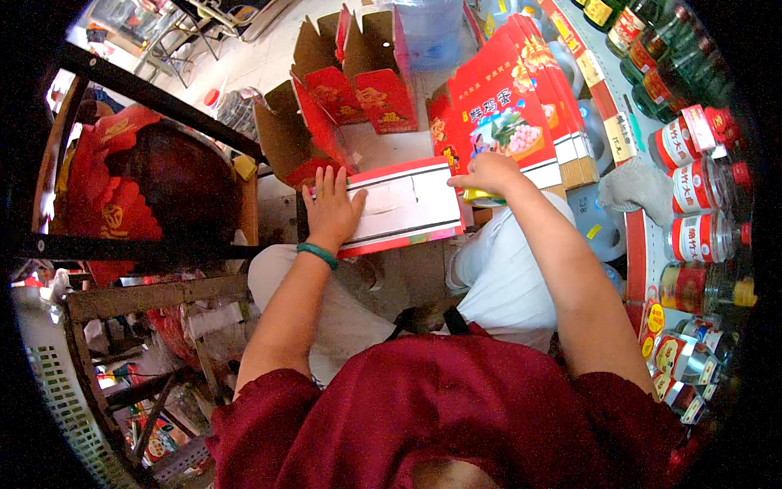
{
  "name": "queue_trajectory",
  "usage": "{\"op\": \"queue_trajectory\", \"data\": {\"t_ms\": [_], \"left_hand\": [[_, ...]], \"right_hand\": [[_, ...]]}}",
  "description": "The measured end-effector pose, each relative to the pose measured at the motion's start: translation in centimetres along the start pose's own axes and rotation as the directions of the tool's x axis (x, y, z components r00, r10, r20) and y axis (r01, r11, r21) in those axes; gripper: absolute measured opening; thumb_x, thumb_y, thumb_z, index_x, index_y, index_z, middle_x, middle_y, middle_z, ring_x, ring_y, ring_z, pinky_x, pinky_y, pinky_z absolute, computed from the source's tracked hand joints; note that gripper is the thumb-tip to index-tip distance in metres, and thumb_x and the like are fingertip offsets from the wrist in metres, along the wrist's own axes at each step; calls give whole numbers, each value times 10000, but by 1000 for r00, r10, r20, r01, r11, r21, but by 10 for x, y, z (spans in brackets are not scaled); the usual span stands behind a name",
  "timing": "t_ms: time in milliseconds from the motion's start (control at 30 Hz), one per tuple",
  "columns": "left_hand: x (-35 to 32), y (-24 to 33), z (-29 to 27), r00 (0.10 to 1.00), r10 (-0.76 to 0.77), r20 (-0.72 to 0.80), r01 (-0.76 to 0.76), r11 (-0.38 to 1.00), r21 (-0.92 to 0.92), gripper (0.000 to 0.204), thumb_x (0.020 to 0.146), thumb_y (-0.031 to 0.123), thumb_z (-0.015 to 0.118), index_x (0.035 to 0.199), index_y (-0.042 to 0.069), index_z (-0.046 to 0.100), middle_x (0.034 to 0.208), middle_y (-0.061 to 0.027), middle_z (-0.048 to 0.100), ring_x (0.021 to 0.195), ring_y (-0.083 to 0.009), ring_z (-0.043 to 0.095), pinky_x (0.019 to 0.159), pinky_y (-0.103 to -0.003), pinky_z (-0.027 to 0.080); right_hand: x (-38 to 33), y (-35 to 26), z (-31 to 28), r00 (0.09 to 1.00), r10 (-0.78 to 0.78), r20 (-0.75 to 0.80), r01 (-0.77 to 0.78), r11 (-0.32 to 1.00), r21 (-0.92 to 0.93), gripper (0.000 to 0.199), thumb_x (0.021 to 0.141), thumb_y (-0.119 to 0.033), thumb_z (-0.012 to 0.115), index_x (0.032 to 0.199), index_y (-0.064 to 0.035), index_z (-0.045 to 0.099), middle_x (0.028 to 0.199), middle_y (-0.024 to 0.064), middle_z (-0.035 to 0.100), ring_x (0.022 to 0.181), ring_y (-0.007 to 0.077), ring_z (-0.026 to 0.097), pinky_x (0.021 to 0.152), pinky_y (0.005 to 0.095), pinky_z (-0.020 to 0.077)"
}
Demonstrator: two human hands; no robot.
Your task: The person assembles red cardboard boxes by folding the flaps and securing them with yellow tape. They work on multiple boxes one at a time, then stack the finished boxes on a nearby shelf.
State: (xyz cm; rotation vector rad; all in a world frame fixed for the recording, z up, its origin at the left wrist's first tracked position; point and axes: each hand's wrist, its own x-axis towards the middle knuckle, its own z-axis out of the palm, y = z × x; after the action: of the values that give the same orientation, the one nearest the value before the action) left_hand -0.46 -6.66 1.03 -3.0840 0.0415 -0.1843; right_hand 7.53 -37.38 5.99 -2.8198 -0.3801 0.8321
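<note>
A long cardboard box [403, 200] lies across in front of my knees, its white, black-striped face up and red edges showing. My left hand [332, 208] rests flat on its left end, fingers spread. At the other end my right hand [491, 174] is closed, knuckles up, around something yellow [478, 195], mostly hidden under the fingers; its kind I cannot make out. Directly beyond that hand leans a stack of flat red printed cartons [497, 110]. Open-topped red boxes [389, 99] with brown insides stand past the left hand.
Along the right runs a shelf with clear jars [692, 187], green bottles [664, 85] and a grey glove [638, 189] at its edge. Large plastic jugs [595, 220] stand below it. To the left is a dark metal frame [147, 244] with a red bag [114, 204] inside.
</note>
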Motion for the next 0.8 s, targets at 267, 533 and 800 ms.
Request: {"op": "queue_trajectory", "data": {"t_ms": [267,533,800], "left_hand": [[30,45,-14,910,399,-112,-410,906,-105,537,883,409,458,1299,72,417,1320,-151,434,1274,-305,339,1022,-508,231],[49,84,-11,990,139,-31,-143,968,-207,334,864,372,489,834,56,595,866,-129,605,836,-299,569,689,-429,414],[51,84,-14,987,150,-53,-158,959,-237,366,862,380,480,865,32,592,866,-154,611,826,-332,581,702,-467,432]], "right_hand": [[9,8,12,998,-11,-63,12,1000,23,777,628,-786,508,812,-57,704,848,164,663,830,299,639,764,396,471],[13,16,19,997,-60,42,56,994,95,755,634,-774,517,817,-64,700,845,152,663,810,282,638,727,401,486],[19,22,27,987,-148,63,130,965,226,701,674,-727,534,802,-56,693,782,153,651,744,284,630,668,396,481]]}}
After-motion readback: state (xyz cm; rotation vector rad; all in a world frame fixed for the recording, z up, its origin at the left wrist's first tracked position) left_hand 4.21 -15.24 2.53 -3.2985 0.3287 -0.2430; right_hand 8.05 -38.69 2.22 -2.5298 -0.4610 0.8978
